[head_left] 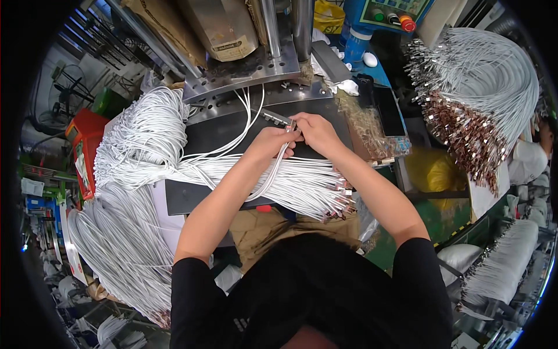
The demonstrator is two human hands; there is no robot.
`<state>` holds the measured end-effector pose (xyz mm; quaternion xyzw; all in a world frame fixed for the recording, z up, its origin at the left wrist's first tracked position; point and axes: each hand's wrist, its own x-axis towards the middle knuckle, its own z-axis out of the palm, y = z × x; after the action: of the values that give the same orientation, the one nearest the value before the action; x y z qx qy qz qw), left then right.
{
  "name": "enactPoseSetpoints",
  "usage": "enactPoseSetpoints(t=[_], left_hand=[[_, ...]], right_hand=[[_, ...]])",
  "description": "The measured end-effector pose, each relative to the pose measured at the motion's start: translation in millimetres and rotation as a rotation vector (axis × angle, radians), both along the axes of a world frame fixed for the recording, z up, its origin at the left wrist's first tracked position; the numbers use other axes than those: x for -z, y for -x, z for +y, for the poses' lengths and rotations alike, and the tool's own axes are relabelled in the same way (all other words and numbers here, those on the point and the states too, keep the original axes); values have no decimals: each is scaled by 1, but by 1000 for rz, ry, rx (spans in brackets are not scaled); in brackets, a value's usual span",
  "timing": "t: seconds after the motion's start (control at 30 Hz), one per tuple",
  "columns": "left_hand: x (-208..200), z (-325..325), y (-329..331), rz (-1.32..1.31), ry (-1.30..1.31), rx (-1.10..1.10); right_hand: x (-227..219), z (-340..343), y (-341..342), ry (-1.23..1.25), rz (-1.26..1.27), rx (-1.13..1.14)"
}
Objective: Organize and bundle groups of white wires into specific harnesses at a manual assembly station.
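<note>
both hands meet at the worktop's middle: the left hand and right hand pinch a white cable's metal plug end. the cable runs down to a bundle at the near edge, under the forearms.

A cluttered workshop under even light: a dark workbench, a blue control panel behind, crowded floor below.

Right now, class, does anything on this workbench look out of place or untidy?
Nothing looks damaged. The white cables spill off the bench's left edge in loose heaps, and both hands, left hand and right hand, pinch one cable end together.
</note>
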<state>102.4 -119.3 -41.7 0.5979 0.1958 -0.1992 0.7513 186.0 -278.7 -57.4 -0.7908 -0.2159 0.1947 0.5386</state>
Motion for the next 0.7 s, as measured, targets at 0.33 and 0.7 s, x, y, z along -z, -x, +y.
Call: enactPoseSetpoints(t=[0.33, 0.7], left_hand=[[2, 6, 0, -27, -26, 20], [-6, 15, 6, -36, -52, -19]], right_hand=[[12, -2, -14, -144, 101, 3], [9, -11, -24, -69, 66, -62]])
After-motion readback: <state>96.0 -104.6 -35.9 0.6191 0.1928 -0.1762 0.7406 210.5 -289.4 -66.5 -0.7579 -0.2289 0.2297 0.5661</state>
